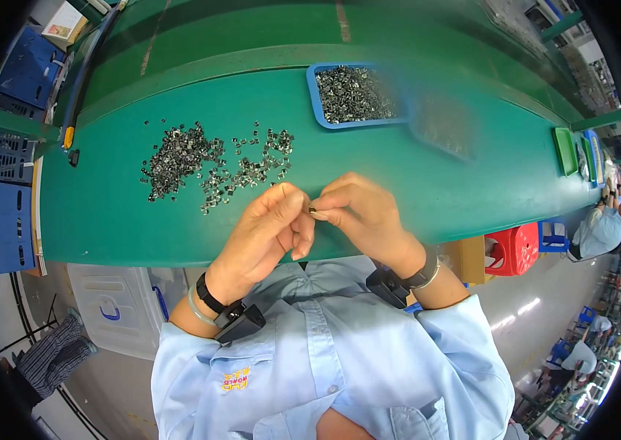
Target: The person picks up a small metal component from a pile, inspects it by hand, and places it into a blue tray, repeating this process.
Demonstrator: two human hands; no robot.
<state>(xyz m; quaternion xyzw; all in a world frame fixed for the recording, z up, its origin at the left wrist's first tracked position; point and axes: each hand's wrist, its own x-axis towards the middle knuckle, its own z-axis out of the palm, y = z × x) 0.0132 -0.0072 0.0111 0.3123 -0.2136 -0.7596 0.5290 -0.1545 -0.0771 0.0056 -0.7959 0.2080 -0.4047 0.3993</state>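
Note:
My two hands meet just above the near edge of the green table [369,158]. Between the thumb and forefinger of my right hand [370,218] shows a tiny dark part [313,210] with a shiny spot. My left hand [268,229] touches it or lies right beside it, thumb and forefinger pinched and the other fingers curled; whatever that pinch holds is hidden. Beyond my left hand lies a dense pile of small black-and-silver parts [178,158], with a looser scatter of similar silvery parts [252,170] to its right.
A blue tray [313,95] full of similar small parts stands at the far middle. Right of it, a translucent patch is too blurred to name. Green trays [565,152] sit at the far right. Red stool [519,249], cardboard box [469,258] and clear lidded bin [109,304] stand below the table.

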